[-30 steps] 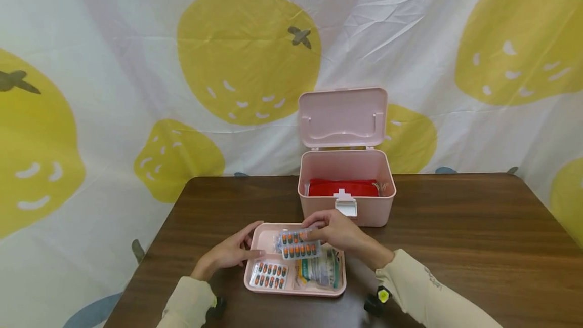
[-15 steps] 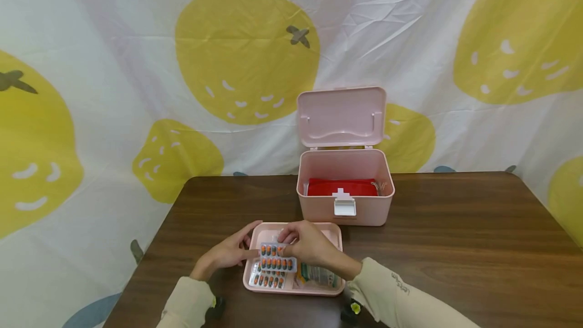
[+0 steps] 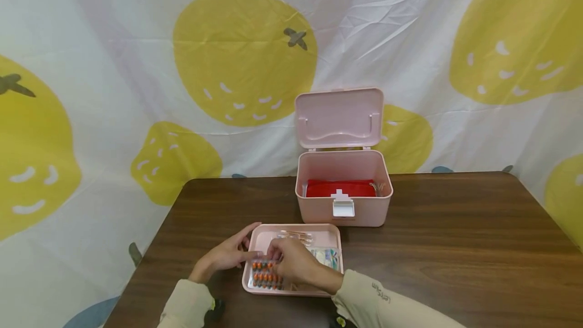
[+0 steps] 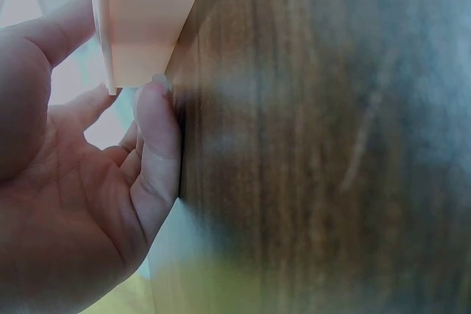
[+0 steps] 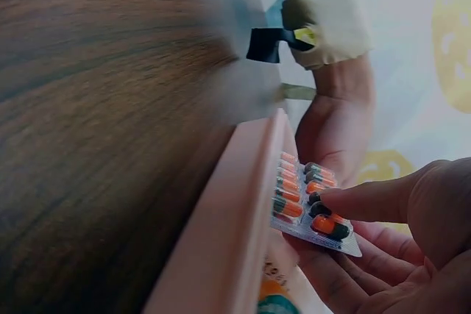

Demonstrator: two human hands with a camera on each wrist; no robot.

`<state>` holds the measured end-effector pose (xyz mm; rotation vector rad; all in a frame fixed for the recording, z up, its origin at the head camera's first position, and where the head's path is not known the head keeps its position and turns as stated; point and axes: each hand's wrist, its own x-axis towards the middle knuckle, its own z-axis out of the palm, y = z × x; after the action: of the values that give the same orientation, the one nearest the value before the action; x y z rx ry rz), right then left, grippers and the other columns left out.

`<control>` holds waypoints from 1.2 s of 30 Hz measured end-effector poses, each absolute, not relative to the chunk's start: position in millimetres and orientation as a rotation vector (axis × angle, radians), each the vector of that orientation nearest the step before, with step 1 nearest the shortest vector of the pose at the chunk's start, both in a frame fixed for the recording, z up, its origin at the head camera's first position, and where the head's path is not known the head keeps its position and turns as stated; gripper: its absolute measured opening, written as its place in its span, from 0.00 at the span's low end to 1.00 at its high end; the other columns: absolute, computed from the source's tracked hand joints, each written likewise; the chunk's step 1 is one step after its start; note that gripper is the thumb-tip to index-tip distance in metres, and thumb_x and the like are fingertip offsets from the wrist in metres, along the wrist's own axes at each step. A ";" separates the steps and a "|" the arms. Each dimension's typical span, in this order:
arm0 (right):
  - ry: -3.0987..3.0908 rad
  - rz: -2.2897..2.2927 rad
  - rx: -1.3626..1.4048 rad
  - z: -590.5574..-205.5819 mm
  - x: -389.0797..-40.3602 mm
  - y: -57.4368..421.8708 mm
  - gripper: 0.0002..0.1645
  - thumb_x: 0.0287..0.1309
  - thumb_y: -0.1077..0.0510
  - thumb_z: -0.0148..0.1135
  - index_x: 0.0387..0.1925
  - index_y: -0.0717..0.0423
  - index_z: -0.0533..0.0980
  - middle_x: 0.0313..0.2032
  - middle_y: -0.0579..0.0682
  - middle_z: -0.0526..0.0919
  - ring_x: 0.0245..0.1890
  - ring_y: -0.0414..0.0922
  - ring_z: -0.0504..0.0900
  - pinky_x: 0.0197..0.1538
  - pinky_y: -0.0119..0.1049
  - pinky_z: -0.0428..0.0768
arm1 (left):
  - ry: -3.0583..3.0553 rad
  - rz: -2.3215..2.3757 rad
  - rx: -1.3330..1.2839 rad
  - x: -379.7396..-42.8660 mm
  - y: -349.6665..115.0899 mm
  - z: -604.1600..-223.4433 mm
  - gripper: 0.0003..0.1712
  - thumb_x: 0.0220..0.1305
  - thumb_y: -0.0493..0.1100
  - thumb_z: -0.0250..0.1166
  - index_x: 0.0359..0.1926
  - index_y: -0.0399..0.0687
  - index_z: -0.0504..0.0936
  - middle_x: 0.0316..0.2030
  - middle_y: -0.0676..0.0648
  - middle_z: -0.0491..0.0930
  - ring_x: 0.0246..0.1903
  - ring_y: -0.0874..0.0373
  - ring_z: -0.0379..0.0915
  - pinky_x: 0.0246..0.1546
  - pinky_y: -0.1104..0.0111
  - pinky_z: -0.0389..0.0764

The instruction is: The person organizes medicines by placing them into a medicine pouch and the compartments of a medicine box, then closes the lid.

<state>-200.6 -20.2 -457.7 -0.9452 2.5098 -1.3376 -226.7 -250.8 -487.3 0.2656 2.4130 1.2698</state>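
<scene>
My left hand (image 3: 223,255) holds the left side of a shallow pink tray (image 3: 319,228), its thumb over the rim and its other fingers along the outside, as the left wrist view also shows. My right hand (image 3: 296,265) pinches a blister pack of orange and dark green capsules (image 5: 327,226) between thumb and fingers. It is low over the tray's front left compartment, overlapping another capsule blister pack (image 3: 266,286) there. To the right of that hand a clear packet with green print (image 3: 325,256) lies partly hidden. Thin sticks in a clear wrapper (image 3: 296,236) lie in the back compartment.
Behind the tray stands a pink box (image 3: 316,214) with a white cross-shaped latch (image 3: 342,206). Its lid (image 3: 339,120) is raised, and a red pouch (image 3: 339,189) lies inside. A lemon-print cloth (image 3: 255,166) hangs behind the brown wooden table (image 3: 455,247).
My right hand has carried the blister pack leftward and down, from the tray's middle to its front left compartment. The wrapped sticks have come into view. My left hand stays on the tray.
</scene>
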 end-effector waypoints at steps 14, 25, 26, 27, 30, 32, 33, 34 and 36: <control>2.607 -1.136 -0.980 -462.7 -193.0 -24.6 0.12 0.41 0.69 0.73 0.26 0.55 0.79 0.25 0.43 0.80 0.28 0.33 0.73 0.34 0.26 0.74 | 2.399 1.278 0.231 -227.5 -250.8 -488.1 0.50 0.60 0.51 0.72 0.77 0.57 0.55 0.37 0.44 0.71 0.30 0.55 0.68 0.27 0.63 0.79; 2.717 -1.134 -1.083 -447.1 -193.3 -9.4 0.06 0.46 0.63 0.71 0.30 0.59 0.83 0.27 0.47 0.79 0.29 0.38 0.73 0.35 0.29 0.73 | 2.403 1.293 0.256 -226.7 -251.8 -487.8 0.48 0.61 0.48 0.71 0.77 0.53 0.55 0.35 0.43 0.72 0.28 0.55 0.68 0.26 0.63 0.79; 2.725 -1.157 -1.093 -445.7 -194.8 -4.9 0.06 0.46 0.63 0.71 0.30 0.59 0.83 0.28 0.48 0.80 0.29 0.40 0.75 0.36 0.29 0.74 | 2.409 1.288 0.252 -226.7 -251.5 -488.3 0.48 0.62 0.47 0.71 0.77 0.54 0.55 0.35 0.43 0.72 0.28 0.55 0.68 0.27 0.63 0.79; 2.742 -1.178 -1.094 -444.6 -195.9 0.3 0.06 0.46 0.63 0.71 0.30 0.59 0.82 0.29 0.48 0.80 0.30 0.42 0.77 0.36 0.30 0.75 | 2.413 1.286 0.251 -226.4 -251.4 -489.0 0.48 0.61 0.47 0.71 0.77 0.54 0.55 0.35 0.43 0.72 0.28 0.55 0.69 0.27 0.63 0.79; 2.811 -1.214 -1.035 -444.0 -198.5 20.9 0.09 0.48 0.61 0.71 0.34 0.59 0.83 0.32 0.49 0.82 0.33 0.47 0.80 0.38 0.33 0.76 | 2.426 1.276 0.246 -225.3 -250.3 -490.5 0.49 0.61 0.47 0.71 0.77 0.54 0.55 0.36 0.43 0.71 0.28 0.55 0.68 0.27 0.62 0.79; 2.875 -1.217 -0.924 -445.0 -199.3 38.6 0.12 0.49 0.60 0.72 0.38 0.58 0.83 0.34 0.49 0.80 0.34 0.46 0.78 0.38 0.35 0.75 | 2.434 1.271 0.248 -225.2 -249.2 -491.6 0.49 0.61 0.48 0.72 0.77 0.54 0.54 0.36 0.43 0.71 0.28 0.54 0.68 0.27 0.62 0.79; 2.909 -1.214 -0.849 -445.8 -199.7 47.6 0.14 0.50 0.59 0.72 0.41 0.58 0.83 0.35 0.49 0.80 0.34 0.46 0.77 0.38 0.36 0.74 | 2.443 1.268 0.246 -224.8 -249.0 -491.7 0.50 0.60 0.49 0.72 0.77 0.54 0.54 0.36 0.43 0.71 0.29 0.54 0.67 0.27 0.62 0.79; 2.939 -1.216 -0.790 -447.3 -200.4 56.7 0.16 0.50 0.59 0.73 0.43 0.58 0.82 0.36 0.50 0.79 0.34 0.45 0.75 0.39 0.37 0.74 | 2.453 1.265 0.239 -224.5 -248.9 -491.9 0.51 0.60 0.49 0.72 0.77 0.54 0.54 0.36 0.43 0.71 0.29 0.54 0.67 0.27 0.62 0.78; 2.974 -1.238 -0.668 -451.3 -201.1 74.1 0.18 0.52 0.60 0.72 0.46 0.58 0.81 0.36 0.51 0.77 0.34 0.44 0.73 0.38 0.37 0.73 | 2.481 1.251 0.232 -223.7 -249.6 -492.0 0.51 0.60 0.50 0.72 0.78 0.53 0.53 0.37 0.44 0.70 0.29 0.54 0.67 0.27 0.63 0.78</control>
<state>-201.1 74.1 -451.3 -0.6677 2.9742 -1.2382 -223.7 -249.6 -492.0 0.2325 2.4814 1.2508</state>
